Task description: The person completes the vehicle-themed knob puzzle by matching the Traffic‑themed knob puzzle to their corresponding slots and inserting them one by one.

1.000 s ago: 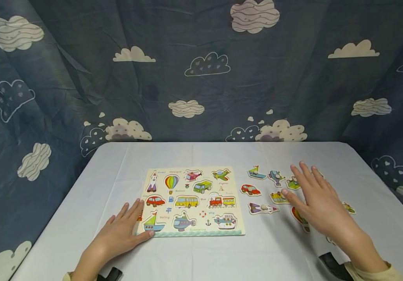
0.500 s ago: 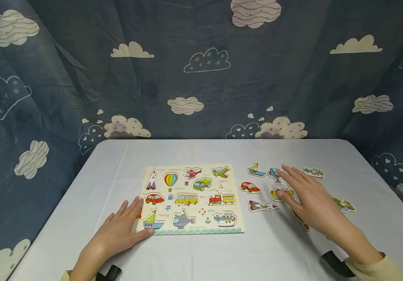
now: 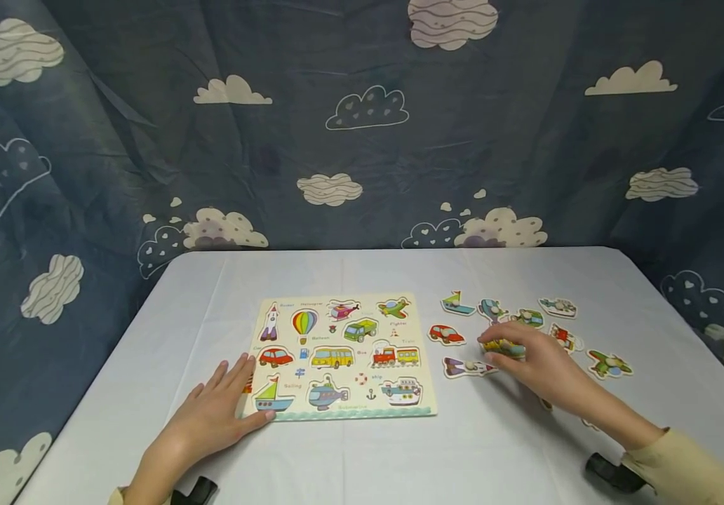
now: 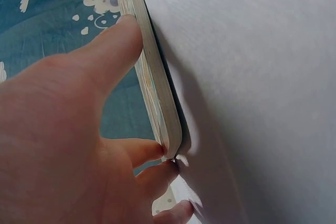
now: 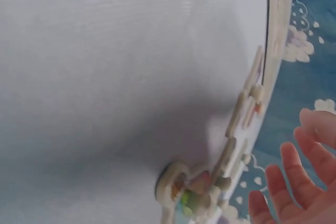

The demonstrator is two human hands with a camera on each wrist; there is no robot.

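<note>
My left hand rests at the lower left of a cream wooden puzzle board with pictures of vehicles. Its thumb lies on the bottom edge near the corner and its fingers spread along the left side; the left wrist view shows the hand at the board's edge. Above the loose pieces, my right hand has thumb and index finger apart on either side of a yellow bus puzzle piece. In the right wrist view, the hand shows loosely bent fingers, apart from the pieces.
Around the right hand lie a sailboat piece, a red car piece, a rocket piece, a green plane piece and several others. A white cloth covers the table. A dark curtain with clouds hangs behind.
My right hand has come down and left, its spread fingers drawing in around the bus piece. More pieces at the right are uncovered. The left hand has stayed at the board.
</note>
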